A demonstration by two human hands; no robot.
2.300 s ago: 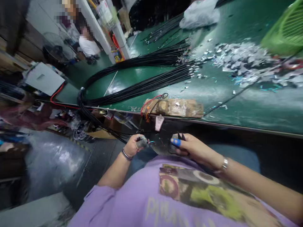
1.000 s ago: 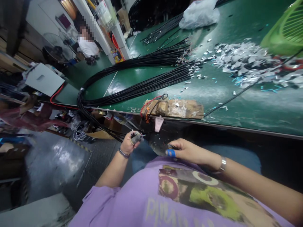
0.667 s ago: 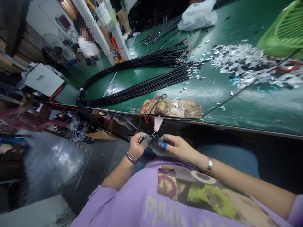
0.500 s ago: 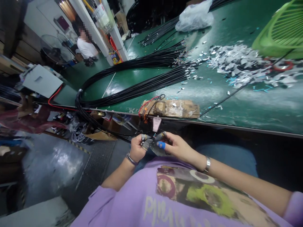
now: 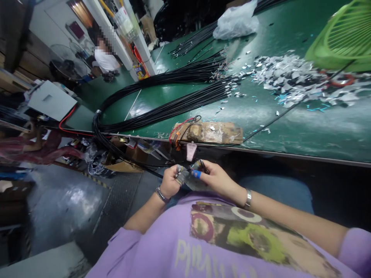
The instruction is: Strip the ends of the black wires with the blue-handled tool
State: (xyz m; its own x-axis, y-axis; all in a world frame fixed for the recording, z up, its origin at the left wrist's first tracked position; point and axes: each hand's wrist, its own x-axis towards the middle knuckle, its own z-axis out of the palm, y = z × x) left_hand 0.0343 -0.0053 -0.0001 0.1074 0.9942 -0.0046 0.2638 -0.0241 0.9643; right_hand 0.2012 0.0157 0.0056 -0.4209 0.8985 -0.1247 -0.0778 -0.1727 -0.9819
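Below the table's front edge, my left hand (image 5: 171, 181) is closed, its grey-covered fingertips pinching the end of a black cable (image 5: 150, 170). My right hand (image 5: 216, 177) meets it from the right, fingers closed at the same cable end, with blue tape around one finger. The fingers hide most of the tip, and I cannot make out any tool there. Just above both hands is a small pale pink piece (image 5: 191, 151). From the left hand the cables run up to a looped black cable bundle (image 5: 168, 116), whose stripped ends lie on the table.
A worn wooden board (image 5: 224, 133) with red and black wires lies at the edge of the green table (image 5: 290, 131). Behind it are silvery scraps (image 5: 290, 77), a green basket (image 5: 342, 38) and a plastic bag (image 5: 236, 21). A person (image 5: 106, 58) is in the background.
My fingertips have come closer together, covering the thin wires that showed between them. My right hand has shifted slightly left.
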